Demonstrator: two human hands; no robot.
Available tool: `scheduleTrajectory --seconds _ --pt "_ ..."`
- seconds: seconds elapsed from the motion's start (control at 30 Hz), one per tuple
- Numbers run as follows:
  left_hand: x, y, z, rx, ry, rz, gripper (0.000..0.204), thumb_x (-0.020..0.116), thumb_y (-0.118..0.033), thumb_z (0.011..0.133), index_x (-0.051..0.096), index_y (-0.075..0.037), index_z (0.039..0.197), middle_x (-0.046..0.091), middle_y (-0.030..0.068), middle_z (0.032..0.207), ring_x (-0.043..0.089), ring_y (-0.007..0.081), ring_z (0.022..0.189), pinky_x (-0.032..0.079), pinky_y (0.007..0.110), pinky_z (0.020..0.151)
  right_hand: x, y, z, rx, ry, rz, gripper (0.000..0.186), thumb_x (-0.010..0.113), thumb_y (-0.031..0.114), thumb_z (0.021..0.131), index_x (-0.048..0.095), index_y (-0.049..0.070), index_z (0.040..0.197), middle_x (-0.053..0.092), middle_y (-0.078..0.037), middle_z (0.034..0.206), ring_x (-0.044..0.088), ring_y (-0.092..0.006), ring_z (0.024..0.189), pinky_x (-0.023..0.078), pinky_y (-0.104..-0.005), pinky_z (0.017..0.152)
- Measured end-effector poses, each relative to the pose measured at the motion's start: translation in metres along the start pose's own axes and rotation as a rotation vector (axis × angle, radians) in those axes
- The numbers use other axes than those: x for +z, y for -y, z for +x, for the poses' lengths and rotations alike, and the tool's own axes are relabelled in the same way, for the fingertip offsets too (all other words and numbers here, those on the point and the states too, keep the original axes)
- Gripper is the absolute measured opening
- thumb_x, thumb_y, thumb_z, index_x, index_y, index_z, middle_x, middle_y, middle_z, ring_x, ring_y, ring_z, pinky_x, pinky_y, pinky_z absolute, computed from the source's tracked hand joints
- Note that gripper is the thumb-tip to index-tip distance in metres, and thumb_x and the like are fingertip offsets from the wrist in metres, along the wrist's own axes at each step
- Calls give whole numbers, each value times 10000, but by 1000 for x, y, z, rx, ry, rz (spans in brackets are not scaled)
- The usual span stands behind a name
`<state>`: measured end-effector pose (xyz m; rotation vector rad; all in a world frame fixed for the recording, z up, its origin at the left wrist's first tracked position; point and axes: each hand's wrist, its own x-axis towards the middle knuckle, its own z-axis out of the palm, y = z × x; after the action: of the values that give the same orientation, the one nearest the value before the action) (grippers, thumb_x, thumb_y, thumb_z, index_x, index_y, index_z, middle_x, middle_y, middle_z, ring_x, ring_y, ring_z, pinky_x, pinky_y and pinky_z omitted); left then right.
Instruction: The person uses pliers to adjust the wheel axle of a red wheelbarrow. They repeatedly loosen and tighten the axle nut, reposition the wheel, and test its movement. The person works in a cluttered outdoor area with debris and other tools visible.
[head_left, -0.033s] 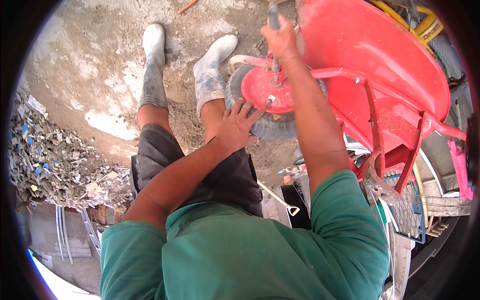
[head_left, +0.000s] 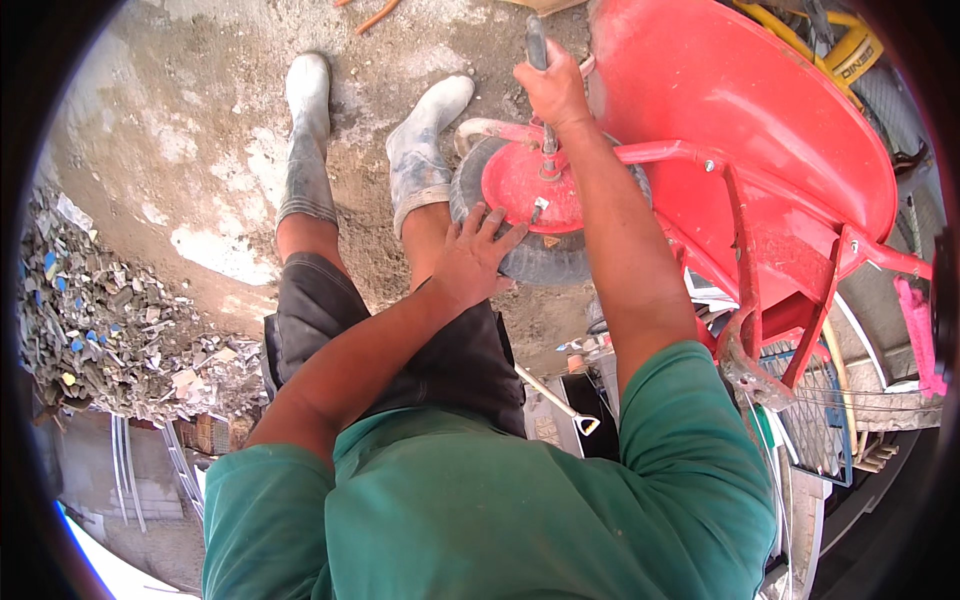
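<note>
A red wheelbarrow (head_left: 740, 110) lies tipped over at the right, with its wheel's red hub (head_left: 510, 185) and black tyre (head_left: 545, 262) facing up. My right hand (head_left: 555, 88) is wrapped round a grey bar-shaped tool (head_left: 537, 45), whose exact kind I cannot make out. Its lower end meets the middle of the hub, beside the red tubular frame (head_left: 655, 152). My left hand (head_left: 475, 258) rests with spread fingers on the near left edge of the tyre. It holds nothing. A short valve stem (head_left: 538, 210) sticks up from the hub near its fingertips.
Grey rubber boots (head_left: 425, 145) stand left of the wheel on dusty ground. A heap of rubble (head_left: 110, 310) lies at the left. A handle with a white grip (head_left: 585, 423), a wire mesh panel (head_left: 815, 415) and a yellow tool (head_left: 855, 55) lie round the wheelbarrow.
My right hand and the upper end of the tool have shifted slightly left and toward me. The wheel has moved a touch left. My left hand stays on the tyre.
</note>
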<state>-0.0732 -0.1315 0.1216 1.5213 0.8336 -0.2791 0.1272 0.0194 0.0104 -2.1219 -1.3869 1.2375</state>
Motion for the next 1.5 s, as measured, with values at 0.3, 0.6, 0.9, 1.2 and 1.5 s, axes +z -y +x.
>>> scheduleTrajectory --seconds 0.3,0.6,0.9,1.2,1.5 --pt "10 -1 -6 -25 -4 13 969 871 -370 691 374 -284 1519 376 122 1520 316 384 1439 398 600 1060 -20 49 35 -236 -31 14 158 645 171 796 545 50 786 549 -13 663 522 -129 623 441 -338 580" --pt "8 1 -2 -5 -17 28 959 870 -358 694 381 -283 1515 386 126 1498 317 384 1433 408 593 1049 -15 24 41 60 -2 256 124 635 132 807 533 71 772 524 24 659 482 -98 620 413 -293 562" --pt "17 1 -9 18 -84 15 944 868 -338 696 392 -292 1510 394 130 1490 338 389 1416 406 589 1053 -4 16 13 33 47 34 150 639 131 805 510 78 747 505 23 663 468 -102 629 436 -316 596" --pt "5 1 -4 56 -51 5 948 869 -334 687 395 -279 1507 400 128 1481 350 378 1407 408 591 1042 2 -6 -3 135 71 6 312 701 235 738 647 13 950 654 -137 774 650 -249 757 514 -402 751" --pt "10 -4 -7 28 -40 -3 928 859 -339 716 386 -272 1511 407 124 1481 339 373 1414 399 611 1046 -11 20 23 -3 1 130 139 660 171 793 561 75 809 554 0 670 514 -120 612 449 -318 567"
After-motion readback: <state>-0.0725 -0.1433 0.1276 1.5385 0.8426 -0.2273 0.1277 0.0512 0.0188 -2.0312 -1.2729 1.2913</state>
